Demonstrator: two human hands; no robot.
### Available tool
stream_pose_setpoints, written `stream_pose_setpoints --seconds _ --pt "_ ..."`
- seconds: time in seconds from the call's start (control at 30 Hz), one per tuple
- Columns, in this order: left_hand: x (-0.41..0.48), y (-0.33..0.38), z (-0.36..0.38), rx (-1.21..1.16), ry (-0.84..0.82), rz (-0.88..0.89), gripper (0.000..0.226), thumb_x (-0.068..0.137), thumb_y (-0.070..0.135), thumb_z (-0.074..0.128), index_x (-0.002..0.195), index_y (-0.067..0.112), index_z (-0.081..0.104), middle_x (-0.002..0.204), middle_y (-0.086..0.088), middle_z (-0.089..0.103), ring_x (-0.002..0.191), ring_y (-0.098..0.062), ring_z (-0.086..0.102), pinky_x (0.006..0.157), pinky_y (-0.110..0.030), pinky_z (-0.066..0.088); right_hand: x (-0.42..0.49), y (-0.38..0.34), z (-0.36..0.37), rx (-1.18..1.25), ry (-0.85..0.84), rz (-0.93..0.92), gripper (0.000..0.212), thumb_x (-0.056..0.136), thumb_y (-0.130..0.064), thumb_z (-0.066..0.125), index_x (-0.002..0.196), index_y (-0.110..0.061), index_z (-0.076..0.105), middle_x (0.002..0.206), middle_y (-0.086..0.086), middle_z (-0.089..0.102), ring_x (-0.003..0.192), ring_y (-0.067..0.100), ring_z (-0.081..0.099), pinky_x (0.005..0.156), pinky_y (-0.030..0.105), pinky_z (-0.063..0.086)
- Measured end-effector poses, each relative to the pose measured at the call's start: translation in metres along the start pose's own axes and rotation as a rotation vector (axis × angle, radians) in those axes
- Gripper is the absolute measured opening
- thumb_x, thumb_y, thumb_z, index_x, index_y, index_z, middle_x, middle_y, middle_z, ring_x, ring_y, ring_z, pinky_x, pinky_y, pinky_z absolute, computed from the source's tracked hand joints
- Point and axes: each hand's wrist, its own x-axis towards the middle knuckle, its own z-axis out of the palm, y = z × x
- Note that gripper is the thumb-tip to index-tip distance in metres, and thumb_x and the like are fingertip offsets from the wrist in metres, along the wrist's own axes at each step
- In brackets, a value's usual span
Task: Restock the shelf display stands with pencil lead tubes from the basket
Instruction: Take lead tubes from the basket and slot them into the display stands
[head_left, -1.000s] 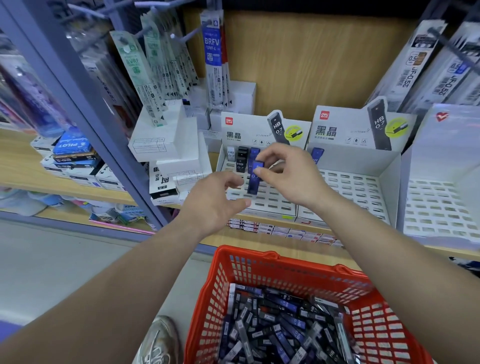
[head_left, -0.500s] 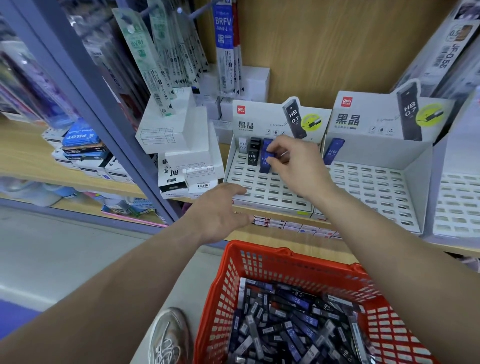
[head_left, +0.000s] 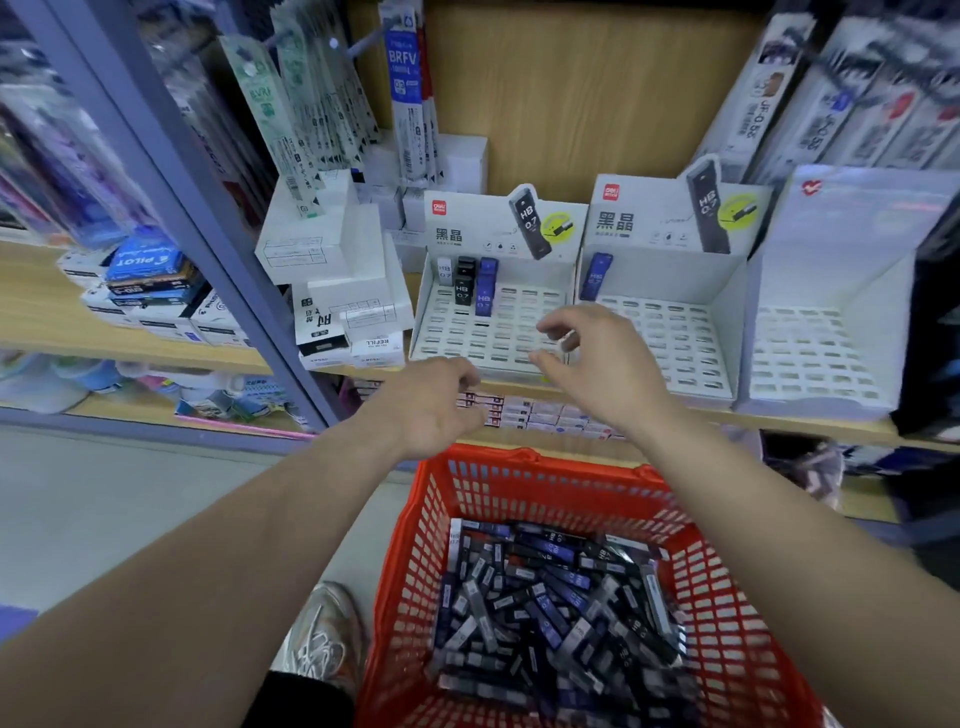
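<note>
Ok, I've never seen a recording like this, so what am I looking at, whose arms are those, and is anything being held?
No machine here: one camera worn on a person's head looks down at their own bare arms. The left hand and right hand hover empty, fingers relaxed, before a shop shelf. On it stand three white display stands: the left stand holds a few pencil lead tubes, the middle stand one blue tube, the right stand shows none. Below, a red basket holds many loose tubes.
</note>
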Motion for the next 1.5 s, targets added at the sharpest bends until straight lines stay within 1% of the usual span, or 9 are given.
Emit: stream_pose_setpoints --seconds 0.17,0.27,0.47,0.7,0.87,0.97,1.17,1.3,1.5 --pt "-0.031 0.002 0.046 0.204 -0.170 0.018 0.043 0.094 0.043 0.066 0.128 0.018 0.059 0.129 -0.006 0.064 0.116 -0.026 0.060 0.098 -0.040 0.050 -0.097 0.033 -0.005 -0.044 -0.130 0.113 0.024 0.088 -0.032 0.074 0.110 -0.023 0.069 0.097 -0.010 0.062 0.085 0.009 0.058 0.077 0.030 0.050" --pt "-0.042 -0.003 0.087 0.301 -0.245 0.000 0.045 0.096 0.045 0.062 0.131 0.018 0.057 0.130 -0.006 0.062 0.116 -0.026 0.059 0.096 -0.040 0.051 -0.147 0.065 0.010 -0.089 -0.284 0.249 0.030 0.088 -0.038 0.073 0.114 -0.025 0.068 0.112 -0.004 0.067 0.097 0.013 0.061 0.087 0.036 0.054" --pt "-0.044 -0.018 0.193 0.105 -0.418 -0.111 0.066 0.097 0.044 0.065 0.150 0.014 0.040 0.149 -0.009 0.049 0.130 -0.027 0.053 0.107 -0.041 0.046 -0.209 0.128 0.064 -0.078 -0.578 0.480 0.050 0.088 -0.042 0.074 0.131 -0.023 0.057 0.131 0.003 0.058 0.110 0.018 0.057 0.090 0.031 0.048" --pt "-0.005 -0.041 0.284 0.080 -0.522 -0.187 0.087 0.092 0.051 0.070 0.160 0.023 0.022 0.168 -0.007 0.019 0.153 -0.031 0.021 0.119 -0.046 0.033 -0.229 0.191 0.129 -0.122 -0.706 0.650 0.093 0.083 -0.057 0.072 0.155 -0.024 0.024 0.159 0.013 0.019 0.143 0.039 0.025 0.115 0.049 0.032" --pt "0.016 -0.056 0.329 -0.037 -0.468 -0.160 0.089 0.085 0.051 0.078 0.156 0.035 0.027 0.165 0.002 0.022 0.152 -0.031 0.018 0.120 -0.051 0.028 -0.239 0.221 0.168 -0.058 -0.672 0.800 0.117 0.076 -0.060 0.078 0.160 -0.019 0.008 0.166 0.010 -0.001 0.151 0.036 0.013 0.119 0.047 0.029" --pt "0.024 -0.054 0.351 -0.057 -0.480 -0.084 0.093 0.081 0.051 0.081 0.155 0.039 0.026 0.164 0.009 0.020 0.151 -0.029 0.019 0.121 -0.051 0.027 -0.246 0.226 0.181 -0.092 -0.637 0.806 0.122 0.071 -0.069 0.077 0.159 -0.020 0.009 0.166 0.011 0.004 0.149 0.037 0.021 0.116 0.049 0.034" --pt "0.035 -0.059 0.374 0.069 -0.416 -0.004 0.107 0.069 0.068 0.080 0.155 0.040 0.022 0.151 0.010 0.021 0.141 -0.026 0.017 0.116 -0.051 0.029 -0.240 0.232 0.184 -0.071 -0.471 0.815 0.116 0.057 -0.070 0.084 0.145 -0.013 0.036 0.144 0.013 0.044 0.134 0.033 0.039 0.110 0.046 0.039" --pt "0.041 -0.063 0.378 0.130 -0.388 0.003 0.091 0.070 0.073 0.076 0.143 0.039 0.035 0.140 0.003 0.031 0.133 -0.027 0.027 0.111 -0.050 0.026 -0.228 0.232 0.184 -0.063 -0.529 0.778 0.104 0.056 -0.074 0.082 0.136 -0.018 0.049 0.136 0.006 0.056 0.126 0.030 0.050 0.101 0.045 0.048" --pt "0.044 -0.065 0.379 0.051 -0.393 -0.037 0.066 0.071 0.068 0.079 0.116 0.040 0.039 0.135 0.007 0.046 0.125 -0.024 0.041 0.103 -0.044 0.034 -0.221 0.235 0.189 0.024 -0.639 0.774 0.100 0.063 -0.066 0.084 0.141 -0.018 0.044 0.136 0.004 0.057 0.109 0.025 0.060 0.081 0.036 0.049"
